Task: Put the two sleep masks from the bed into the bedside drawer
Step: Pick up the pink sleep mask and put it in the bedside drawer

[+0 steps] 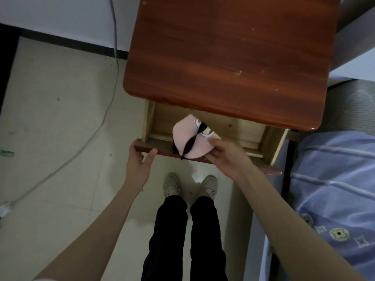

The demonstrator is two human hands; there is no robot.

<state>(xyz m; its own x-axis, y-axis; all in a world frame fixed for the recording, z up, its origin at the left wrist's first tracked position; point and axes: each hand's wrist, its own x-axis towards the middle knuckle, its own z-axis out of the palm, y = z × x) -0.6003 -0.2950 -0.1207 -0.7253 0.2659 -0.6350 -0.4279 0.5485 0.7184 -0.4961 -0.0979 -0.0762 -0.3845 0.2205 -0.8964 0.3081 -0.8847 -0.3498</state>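
Observation:
The bedside drawer stands pulled open below the reddish wooden nightstand top; its light wood inside shows. My right hand holds pink sleep masks with a black strap over the drawer's front edge. A second mask with a printed pattern peeks from behind the pink one. My left hand grips the left end of the drawer front, thumb on its upper edge.
The bed with a blue striped, flower-printed sheet lies at the right, close to the nightstand. A grey cable runs down the wall and across the tiled floor at left. My legs and shoes stand right before the drawer.

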